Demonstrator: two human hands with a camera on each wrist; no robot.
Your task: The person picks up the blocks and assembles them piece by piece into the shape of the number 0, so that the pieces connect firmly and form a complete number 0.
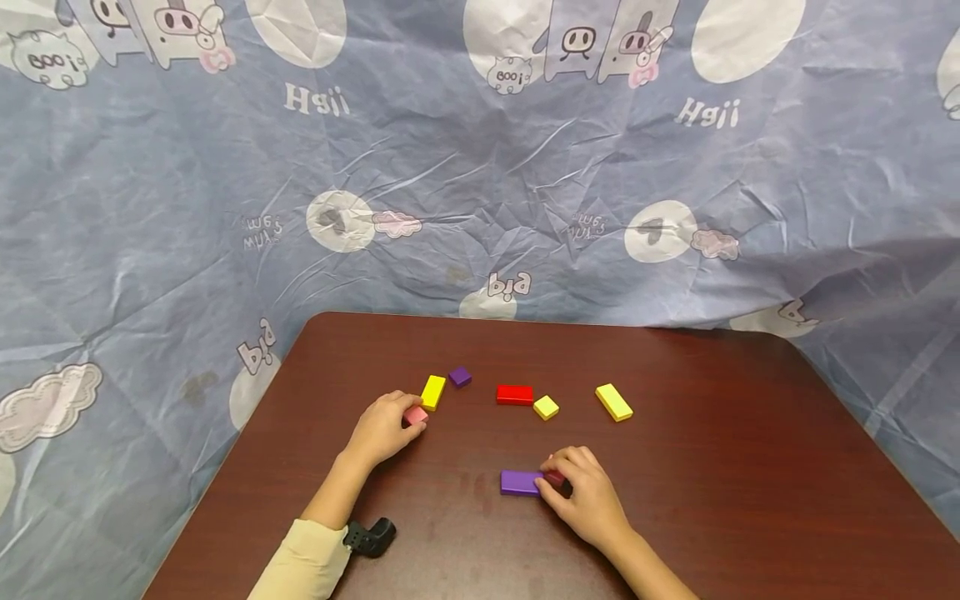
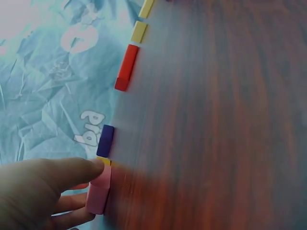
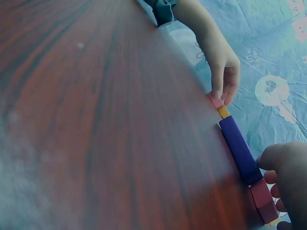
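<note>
At the left of the table, my left hand [image 1: 386, 429] holds a small pink block [image 1: 416, 415] between thumb and fingers. A long yellow block [image 1: 432, 392] lies right beside it, and a small purple block [image 1: 460, 377] sits just beyond. Nearer the front, my right hand [image 1: 587, 497] has its fingers curled about a dark red block [image 3: 264, 201], partly hidden by the hand in the head view. Its thumb reaches the right end of a long purple block [image 1: 519, 483], which lies end to end with the dark red one.
Farther back on the brown table [image 1: 750, 467] are a red block [image 1: 514, 395], a small yellow block [image 1: 546, 407] and a long pale yellow block [image 1: 614, 402]. A printed cloth [image 1: 480, 167] hangs behind the table. A black band [image 1: 370, 538] is on the left wrist.
</note>
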